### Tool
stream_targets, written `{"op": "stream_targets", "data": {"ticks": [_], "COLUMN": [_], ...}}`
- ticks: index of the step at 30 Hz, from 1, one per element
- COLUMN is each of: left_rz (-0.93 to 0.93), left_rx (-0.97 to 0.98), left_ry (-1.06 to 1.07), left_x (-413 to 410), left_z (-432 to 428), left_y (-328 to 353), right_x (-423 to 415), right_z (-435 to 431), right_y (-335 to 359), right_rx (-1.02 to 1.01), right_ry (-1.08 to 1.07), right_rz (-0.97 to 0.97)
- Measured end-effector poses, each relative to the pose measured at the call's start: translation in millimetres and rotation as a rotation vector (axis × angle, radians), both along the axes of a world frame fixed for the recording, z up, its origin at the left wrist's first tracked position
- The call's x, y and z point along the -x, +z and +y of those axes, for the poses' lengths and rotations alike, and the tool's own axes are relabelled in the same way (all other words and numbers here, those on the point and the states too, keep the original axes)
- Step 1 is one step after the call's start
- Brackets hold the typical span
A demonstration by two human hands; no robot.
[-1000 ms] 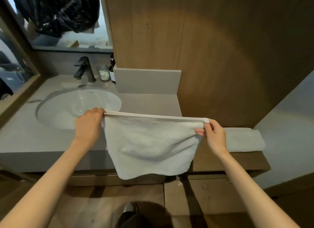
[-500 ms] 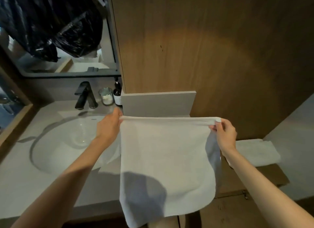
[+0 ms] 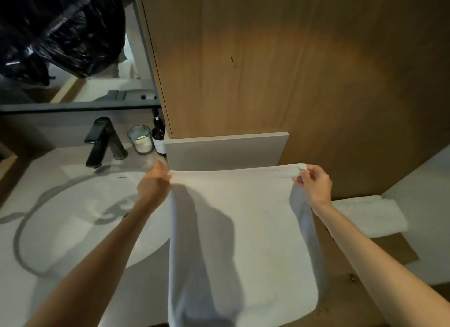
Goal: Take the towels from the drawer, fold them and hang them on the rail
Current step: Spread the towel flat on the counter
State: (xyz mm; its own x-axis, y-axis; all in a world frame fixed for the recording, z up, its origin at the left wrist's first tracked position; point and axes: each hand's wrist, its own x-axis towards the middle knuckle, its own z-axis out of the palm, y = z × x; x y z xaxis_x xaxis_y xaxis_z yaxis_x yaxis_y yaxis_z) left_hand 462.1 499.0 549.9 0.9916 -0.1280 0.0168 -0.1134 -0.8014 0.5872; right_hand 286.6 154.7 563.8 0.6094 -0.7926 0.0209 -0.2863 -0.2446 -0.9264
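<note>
Head view: your left hand and right hand each grip a top corner of the white towel, stretching that edge level, left to right, just in front of the grey backsplash. From there the cloth runs down toward you, long axis front to back, its lower hem near the picture's bottom, over the bench right of the sink. A folded towel lies just past your right wrist.
</note>
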Motion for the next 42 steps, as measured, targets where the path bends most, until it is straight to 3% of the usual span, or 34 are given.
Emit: {"op": "stream_targets", "data": {"ticks": [7, 12, 14, 16, 19, 21, 23, 27, 29, 30, 31, 32, 33, 34, 35, 39, 42], "left_rz": [-0.042, 0.000, -0.062, -0.198, -0.337, -0.245, -0.119, -0.077, -0.073, -0.075, -0.083, -0.080, -0.070, -0.057, -0.044, -0.007, -0.002], "left_rx": [-0.113, -0.113, -0.048, 0.015, -0.035, -0.043, -0.101, -0.361, -0.396, -0.398, -0.395, -0.385, -0.374, -0.361, -0.347, -0.285, -0.261], "left_ry": [0.074, 0.134, 0.196, 0.213, -0.120, -0.308, -0.364, -0.373, -0.361, -0.344, -0.314, -0.283, -0.258, -0.236, -0.215, -0.156, -0.145], "left_x": [-32.5, -38.3, -28.4, -9.5, 36.4, 59.5, 65.9, 51.4, 46.8, 45.6, 44.1, 43.2, 42.1, 41.6, 41.4, 41.1, 41.6], "left_z": [-13.4, -21.1, -28.1, -42.7, -85.1, -111.8, -125.9, -115.0, -103.4, -96.5, -89.6, -82.0, -74.4, -67.6, -62.1, -50.6, -54.0], "left_y": [-24.1, -43.6, -46.8, -49.2, -53.4, -67.8, -83.2, -98.8, -99.4, -100.1, -100.4, -100.6, -100.7, -101.2, -102.0, -103.2, -94.5], "right_x": [-49.5, -81.5, -82.9, -78.4, -73.6, -73.9, -73.5, -73.0, -65.1, -60.2, -56.3, -49.4, -46.5, -51.2, -51.1, -52.7, -56.9], "right_z": [-20.8, -33.7, -25.7, -6.1, 39.7, 67.7, 82.0, 68.4, 46.7, 35.7, 32.4, 24.5, 17.5, 6.8, 0.4, -3.0, 1.0], "right_y": [-28.2, -44.6, -46.2, -49.9, -66.0, -82.8, -102.3, -130.5, -138.8, -136.1, -129.6, -127.2, -121.9, -114.9, -118.8, -120.4, -117.4], "right_rx": [0.020, 0.056, 0.080, 0.237, 0.528, 0.586, 0.610, 0.833, 0.943, 0.759, 0.414, 0.079, 0.231, 0.641, 0.836, 0.854, 0.785], "right_ry": [0.054, 0.130, 0.154, 0.173, 0.329, 0.500, 0.614, 0.677, 0.770, 0.798, 0.772, 0.723, 0.714, 0.746, 0.783, 0.707, 0.655], "right_rz": [0.147, 0.407, 0.400, 0.254, 0.099, 0.114, 0.233, 0.329, 0.186, 0.040, -0.070, -0.024, 0.058, 0.177, 0.306, 0.543, 0.530]}}
